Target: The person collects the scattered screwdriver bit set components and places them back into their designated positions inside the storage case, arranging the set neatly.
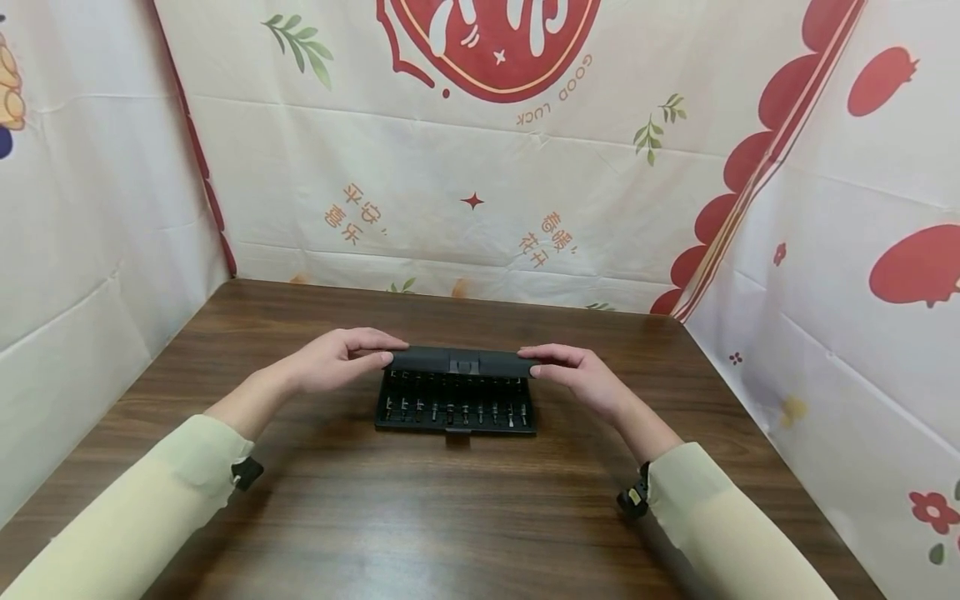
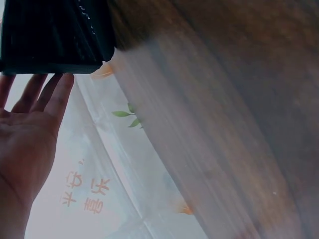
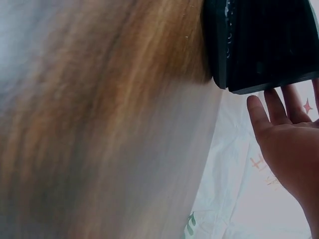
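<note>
A black bit case [image 1: 420, 425] lies on the table, its hinged lid [image 1: 423, 360] partly raised and slanting toward the person. Short metal bits [image 1: 465, 412] stand in a row inside the base, and a second row sits in the shadow under the lid. At the lid's left end, my left hand [image 1: 330, 360] pinches the corner, thumb in front and fingers behind. My right hand [image 1: 583, 377] holds the opposite corner the same way. Both wrist views show fingertips right at the dark lid's side edges.
The brown wood-grain table [image 1: 420, 517] reaches back to a white printed cloth [image 1: 420, 158]. More cloth hangs along the left [image 1: 90, 217] and right [image 1: 840, 275] sides. A dark band [image 1: 246, 473] sits on the left wrist and another [image 1: 636, 493] on the right.
</note>
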Demonstrator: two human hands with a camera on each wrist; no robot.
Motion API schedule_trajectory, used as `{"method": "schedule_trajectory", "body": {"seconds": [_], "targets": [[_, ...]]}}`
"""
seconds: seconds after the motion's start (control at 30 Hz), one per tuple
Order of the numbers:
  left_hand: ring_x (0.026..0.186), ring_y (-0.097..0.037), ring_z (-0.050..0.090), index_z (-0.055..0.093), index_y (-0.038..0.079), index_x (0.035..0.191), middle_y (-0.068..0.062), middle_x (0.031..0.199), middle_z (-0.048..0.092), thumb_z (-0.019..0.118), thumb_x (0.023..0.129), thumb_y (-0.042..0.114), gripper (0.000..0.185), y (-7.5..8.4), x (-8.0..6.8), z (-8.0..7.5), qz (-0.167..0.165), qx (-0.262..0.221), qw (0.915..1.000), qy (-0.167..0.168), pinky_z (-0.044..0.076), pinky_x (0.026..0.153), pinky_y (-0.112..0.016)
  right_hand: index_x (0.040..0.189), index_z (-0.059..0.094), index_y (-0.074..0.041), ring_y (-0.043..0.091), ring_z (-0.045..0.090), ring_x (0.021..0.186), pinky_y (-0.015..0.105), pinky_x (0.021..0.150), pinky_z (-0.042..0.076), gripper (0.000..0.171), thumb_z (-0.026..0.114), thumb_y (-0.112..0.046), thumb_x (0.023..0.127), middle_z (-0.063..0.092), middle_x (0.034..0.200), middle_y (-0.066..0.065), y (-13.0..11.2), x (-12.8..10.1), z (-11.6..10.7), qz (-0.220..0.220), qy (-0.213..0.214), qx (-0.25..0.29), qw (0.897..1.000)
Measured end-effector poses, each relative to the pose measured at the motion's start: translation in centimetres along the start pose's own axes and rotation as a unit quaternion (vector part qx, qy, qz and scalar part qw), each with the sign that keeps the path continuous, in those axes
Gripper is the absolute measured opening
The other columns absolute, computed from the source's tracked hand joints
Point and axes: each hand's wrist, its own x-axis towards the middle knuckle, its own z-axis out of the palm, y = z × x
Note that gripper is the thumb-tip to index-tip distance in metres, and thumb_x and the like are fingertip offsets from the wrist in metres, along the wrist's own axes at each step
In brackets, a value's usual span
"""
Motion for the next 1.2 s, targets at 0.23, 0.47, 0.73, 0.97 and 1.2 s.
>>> {"method": "schedule_trajectory", "body": {"seconds": [0.23,0.47,0.73,0.97,1.2], "targets": [[0.145,-0.031,0.06,0.073,0.025,0.146,-0.004,0.157,0.063,0.067,0.111,0.034,0.037,-0.2,-0.6,0.6,0.021,0.01,0.9996,-0.017,0.052,0.111,-0.054,0.141,0.075,-0.015,0.03,0.053,0.151,0.039,0.122,0.048,0.037,0.076,-0.02,0.105,0.061,0.16,0.01,0.2,-0.6,0.2,-0.015,-0.02,-0.006,1.0],[0.141,-0.031,0.063,0.075,0.023,0.143,-0.005,0.156,0.062,0.074,0.107,0.032,0.038,-0.3,-1.0,1.0,0.018,0.002,0.9991,-0.037,0.054,0.113,-0.055,0.137,0.078,-0.017,0.037,0.054,0.151,0.029,0.11,0.053,0.037,0.081,-0.018,0.1,0.058,0.163,0.01,0.3,-1.3,0.6,-0.019,-0.037,-0.044,0.998],[0.14,-0.03,0.063,0.078,0.022,0.139,-0.005,0.154,0.062,0.078,0.103,0.029,0.036,-0.5,-1.0,1.4,0.021,-0.004,0.9982,-0.057,0.056,0.113,-0.052,0.134,0.08,-0.021,0.037,0.048,0.154,0.058,0.119,0.047,0.033,0.08,-0.024,0.101,0.059,0.161,0.007,0.3,-1.7,0.7,-0.014,-0.045,-0.089,0.995],[0.141,-0.031,0.061,0.079,0.022,0.137,-0.005,0.154,0.061,0.08,0.101,0.029,0.037,-0.6,-1.0,1.7,0.024,0.014,0.9974,-0.067,0.055,0.113,-0.053,0.134,0.079,-0.022,0.035,0.056,0.147,0.054,0.116,0.049,0.033,0.08,-0.025,0.101,0.058,0.162,0.007,0.6,-1.8,0.9,-0.01,-0.05,-0.104,0.993],[0.141,-0.03,0.06,0.08,0.023,0.135,-0.005,0.152,0.061,0.083,0.099,0.028,0.036,-0.3,-1.2,1.9,0.027,0.017,0.9968,-0.073,0.054,0.113,-0.055,0.13,0.081,-0.023,0.035,0.054,0.15,0.06,0.118,0.047,0.029,0.08,-0.026,0.102,0.06,0.16,0.006,1.0,-1.9,1.0,-0.011,-0.05,-0.119,0.992]]}}
